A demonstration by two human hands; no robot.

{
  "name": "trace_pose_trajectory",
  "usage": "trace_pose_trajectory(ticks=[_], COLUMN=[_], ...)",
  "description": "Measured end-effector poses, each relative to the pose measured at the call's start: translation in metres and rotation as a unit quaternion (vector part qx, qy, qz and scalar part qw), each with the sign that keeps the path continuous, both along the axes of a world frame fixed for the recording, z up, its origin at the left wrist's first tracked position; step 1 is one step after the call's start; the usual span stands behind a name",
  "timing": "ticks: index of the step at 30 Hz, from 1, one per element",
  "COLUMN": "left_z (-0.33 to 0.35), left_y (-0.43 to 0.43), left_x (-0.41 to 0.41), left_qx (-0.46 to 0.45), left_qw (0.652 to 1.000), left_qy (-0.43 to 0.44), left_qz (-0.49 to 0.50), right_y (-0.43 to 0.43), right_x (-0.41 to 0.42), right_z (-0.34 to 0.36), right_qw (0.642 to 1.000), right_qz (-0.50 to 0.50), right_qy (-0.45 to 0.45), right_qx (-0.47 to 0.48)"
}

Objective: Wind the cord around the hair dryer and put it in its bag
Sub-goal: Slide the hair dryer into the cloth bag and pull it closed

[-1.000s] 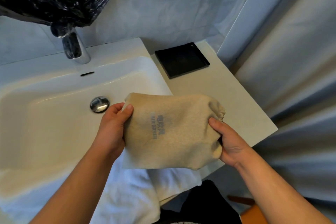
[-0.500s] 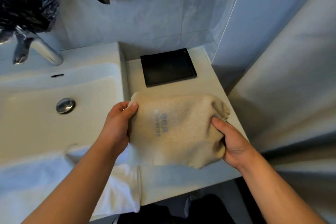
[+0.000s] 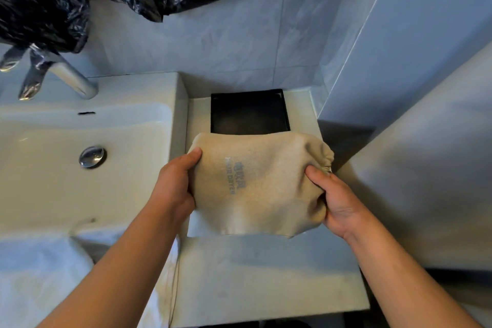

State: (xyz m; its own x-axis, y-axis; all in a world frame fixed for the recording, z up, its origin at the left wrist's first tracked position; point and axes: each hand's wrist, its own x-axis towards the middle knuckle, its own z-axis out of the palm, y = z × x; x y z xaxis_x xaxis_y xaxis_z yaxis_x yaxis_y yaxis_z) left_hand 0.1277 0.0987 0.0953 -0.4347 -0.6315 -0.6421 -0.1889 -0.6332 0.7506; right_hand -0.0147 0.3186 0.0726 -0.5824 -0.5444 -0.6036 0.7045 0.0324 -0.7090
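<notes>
Bag [image 3: 255, 184] held over the desk [image 3: 266, 274], full and bulging. Sink [image 3: 80, 168] wall hard at 9, black tray [image 3: 249, 112] at 12, wall at 3; bare desk at 6. Left hand [image 3: 173, 189] clamps the bag's closed end, right hand [image 3: 338, 202] grips the gathered mouth.

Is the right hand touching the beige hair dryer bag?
Touching. Head view: the right hand wraps the bag's gathered end, thumb pressed into the cloth.
</notes>
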Motion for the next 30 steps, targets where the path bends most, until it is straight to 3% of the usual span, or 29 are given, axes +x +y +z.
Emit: trace_pose_trajectory(ticks=[13,30], left_z=[-0.066,-0.134], left_y=[-0.069,-0.153], left_x=[-0.118,-0.204], left_qx=[0.100,0.009], left_qw=[0.994,0.997], left_qy=[0.020,-0.062], left_qz=[0.032,0.047], right_y=[-0.070,-0.166], right_x=[-0.112,-0.221], right_z=[-0.039,-0.105], right_qw=[0.997,0.978], right_qz=[0.011,0.107], right_qy=[0.054,0.108], right_qx=[0.051,0.145])
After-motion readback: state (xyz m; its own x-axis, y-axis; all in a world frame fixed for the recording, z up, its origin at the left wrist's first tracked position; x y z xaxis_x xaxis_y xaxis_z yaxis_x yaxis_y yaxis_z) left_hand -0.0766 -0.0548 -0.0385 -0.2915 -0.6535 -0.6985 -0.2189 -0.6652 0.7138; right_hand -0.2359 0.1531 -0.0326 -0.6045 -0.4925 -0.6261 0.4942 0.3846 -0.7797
